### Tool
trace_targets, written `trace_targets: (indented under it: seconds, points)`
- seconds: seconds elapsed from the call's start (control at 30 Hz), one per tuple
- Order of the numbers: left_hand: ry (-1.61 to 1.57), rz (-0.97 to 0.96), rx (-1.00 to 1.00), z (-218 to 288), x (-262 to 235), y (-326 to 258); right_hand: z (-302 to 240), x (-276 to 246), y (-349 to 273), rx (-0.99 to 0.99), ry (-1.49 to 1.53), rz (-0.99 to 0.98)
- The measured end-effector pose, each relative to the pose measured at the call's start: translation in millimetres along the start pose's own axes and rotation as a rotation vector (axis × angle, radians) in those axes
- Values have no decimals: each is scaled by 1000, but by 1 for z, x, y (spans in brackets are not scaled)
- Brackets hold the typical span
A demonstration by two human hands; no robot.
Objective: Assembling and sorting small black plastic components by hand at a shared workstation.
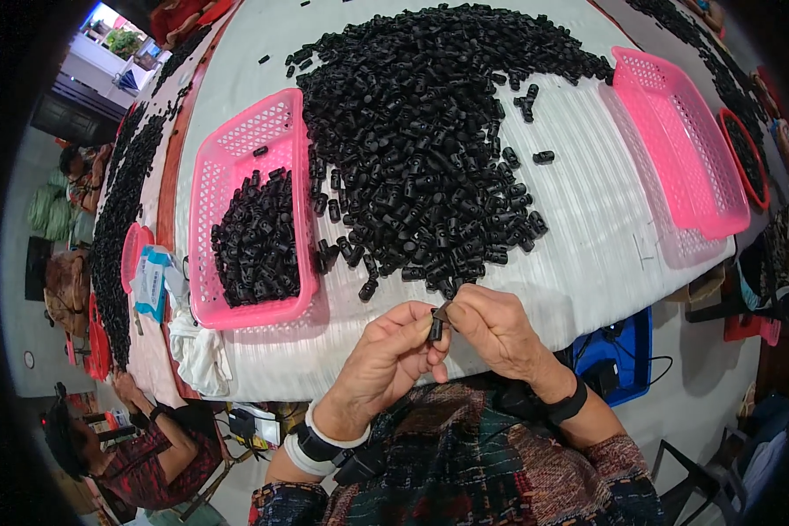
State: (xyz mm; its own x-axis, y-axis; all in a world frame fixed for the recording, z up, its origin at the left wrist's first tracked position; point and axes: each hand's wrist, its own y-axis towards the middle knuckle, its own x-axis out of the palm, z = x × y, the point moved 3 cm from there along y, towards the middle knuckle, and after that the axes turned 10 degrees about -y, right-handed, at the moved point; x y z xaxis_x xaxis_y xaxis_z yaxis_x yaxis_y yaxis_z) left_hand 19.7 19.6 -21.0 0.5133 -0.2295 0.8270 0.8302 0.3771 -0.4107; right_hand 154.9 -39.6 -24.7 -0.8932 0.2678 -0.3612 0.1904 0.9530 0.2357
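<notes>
My left hand [389, 348] is closed, pinching a small black cylindrical plastic piece [437, 331], which looks like a cord lock, between thumb and fingertips. Closed close beside it, my right hand [497, 330] pinches a small dark, flat, blade-like piece [442, 310] against the top of that cylinder; its exact kind is too small to tell. Both hands are at the table's near edge, just below a big heap of similar black cord locks [412, 167]. To the left, a pink perforated basket [203, 230] holds many more of them.
Another pink basket [706, 167] stands at the right table edge. White cloth [200, 352] and a blue-white packet [152, 282] lie left of the near basket. Below the table at right is a blue crate [633, 366]. A co-worker [153, 438] sits at the lower left.
</notes>
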Motion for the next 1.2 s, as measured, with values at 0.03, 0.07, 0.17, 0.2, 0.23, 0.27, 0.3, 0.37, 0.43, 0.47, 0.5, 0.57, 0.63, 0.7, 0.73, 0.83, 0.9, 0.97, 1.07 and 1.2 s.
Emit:
trace_targets:
  seconds: [0.03,0.07,0.17,0.2,0.23,0.27,0.3,0.37,0.43,0.47,0.5,0.57,0.63,0.7,0.73,0.83,0.9,0.97,1.07,1.2]
  points:
    - [0,0,-1,-1,0,0,0,0,0,-6,-19,1]
    - [-11,9,0,-2,-1,0,0,0,-1,-11,-39,1]
    - [-29,27,1,-2,-4,0,1,1,-1,-17,-24,1]
    - [-35,34,-2,-3,-4,0,1,1,-1,-15,-22,0]
    - [-36,36,-3,-3,-4,-1,0,1,0,-14,-24,5]
    - [-31,45,-5,-3,-4,-1,0,1,0,-13,-25,9]
    - [-27,53,-8,-3,-4,-1,0,1,0,-11,-25,9]
    - [-25,55,-8,-4,-4,0,0,0,0,-5,-39,10]
    - [-22,56,-6,-4,-4,1,1,1,0,-3,-36,11]
    - [-13,58,-3,-4,-3,1,2,1,0,-4,-33,13]
    - [-3,63,3,-3,-3,1,2,2,0,-3,-30,12]
    - [-10,54,-2,-2,-4,0,1,2,1,2,-37,2]
    - [-18,42,-8,-3,-4,0,1,2,1,-1,-48,-5]
    - [-13,42,-4,-3,-5,0,0,1,1,-3,-60,-11]
    - [-14,43,-4,-3,-5,1,0,0,1,-7,-65,-9]
    - [5,31,10,-2,-7,0,-1,1,2,-18,-90,-17]
    - [31,82,14,0,-8,-1,-1,2,3,-23,-113,-26]
    - [45,93,23,1,-9,-2,-1,2,4,-30,-169,-38]
    - [68,116,31,2,-15,1,2,4,4,-20,-161,-122]
    - [14,76,15,1,-9,2,1,-5,5,-133,-185,-170]
